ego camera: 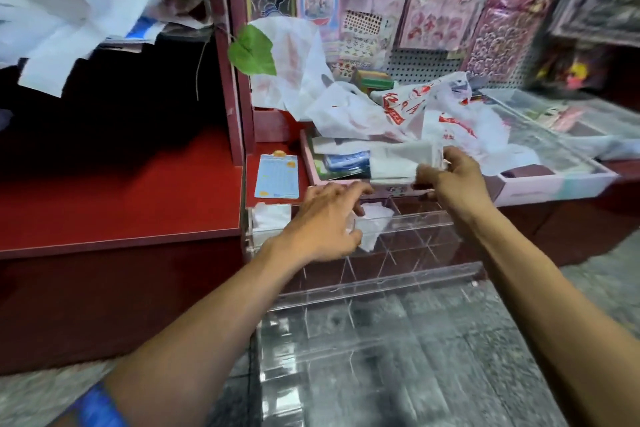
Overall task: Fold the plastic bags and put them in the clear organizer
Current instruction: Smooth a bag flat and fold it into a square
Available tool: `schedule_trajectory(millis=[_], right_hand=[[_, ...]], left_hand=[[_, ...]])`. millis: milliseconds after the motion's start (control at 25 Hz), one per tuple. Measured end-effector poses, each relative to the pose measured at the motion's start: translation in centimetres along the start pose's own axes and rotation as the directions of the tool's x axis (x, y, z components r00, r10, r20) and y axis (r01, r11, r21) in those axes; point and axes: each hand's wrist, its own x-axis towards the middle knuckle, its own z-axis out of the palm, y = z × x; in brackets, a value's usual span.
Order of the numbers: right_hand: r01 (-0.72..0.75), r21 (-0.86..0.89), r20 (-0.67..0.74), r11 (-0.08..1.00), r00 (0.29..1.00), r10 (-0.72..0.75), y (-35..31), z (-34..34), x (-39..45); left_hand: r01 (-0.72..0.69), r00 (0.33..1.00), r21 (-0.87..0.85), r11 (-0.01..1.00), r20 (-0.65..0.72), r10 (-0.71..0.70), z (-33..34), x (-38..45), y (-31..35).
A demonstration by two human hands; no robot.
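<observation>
A clear organizer point(408, 229) with several compartments stands in front of me at the counter's edge. Its back row holds two folded white bags, one point(272, 217) at the left and one point(372, 224) beside it. My left hand point(325, 218) reaches over that second bag with its fingers spread and relaxed. My right hand point(453, 180) pinches a folded white plastic bag point(394, 163) above the organizer's back edge. A heap of loose white bags with red print point(408, 111) lies behind on a pink tray point(540, 185).
A red counter point(121, 194) spreads to the left, with a red post point(235, 80) and green leaves point(252, 50). A blue card point(277, 176) lies behind the organizer. Sticker sheets hang on a pegboard point(433, 55) at the back. More white bags point(69, 3) hang top left.
</observation>
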Motion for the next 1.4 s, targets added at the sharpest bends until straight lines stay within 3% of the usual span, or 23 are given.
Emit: schedule_trajectory(millis=[200, 400, 640, 800, 1000, 1160, 1280, 1400], right_hand=[[0.09, -0.098, 0.05, 0.991, 0.995, -0.085, 1.3, -1.7, 0.0], [0.091, 0.0, 0.061, 0.996, 0.994, -0.091, 1.6, -3.2, 0.3], [0.065, -0.049, 0.13, 0.997, 0.99, -0.059, 2.3, -3.5, 0.1], [0.175, -0.151, 0.22, 0.973, 0.966, -0.139, 2.6, -2.5, -0.6], [0.342, -0.402, 0.26, 0.849, 0.932, -0.252, 3.1, -2.6, 0.0], [0.435, -0.512, 0.411, 0.74, 0.881, -0.234, 2.2, -1.8, -0.1], [0.561, -0.588, 0.522, 0.583, 0.813, -0.256, 1.2, -0.2, 0.0], [0.598, -0.662, 0.598, 0.451, 0.785, -0.162, 1.2, 1.7, 0.2]], left_hand=[[-0.01, 1.0, 0.024, 1.0, 0.016, 0.009, 1.9, 3.5, 0.5], [0.008, 1.0, 0.023, 1.0, 0.014, -0.008, 2.9, 4.5, -0.9], [-0.004, 0.986, 0.131, 0.991, 0.167, -0.018, 2.9, 5.2, -1.6], [0.045, 0.98, 0.114, 0.992, 0.185, -0.066, 2.6, 5.0, -1.4], [0.067, 0.988, 0.021, 0.998, 0.141, -0.07, 2.7, 5.2, -1.3], [0.053, 0.991, 0.049, 0.997, 0.117, -0.058, 3.2, 5.3, -1.4], [0.057, 0.991, 0.004, 0.998, 0.121, -0.057, 3.1, 5.1, -1.6], [0.055, 0.99, -0.001, 0.998, 0.129, -0.055, 3.0, 5.0, -1.5]])
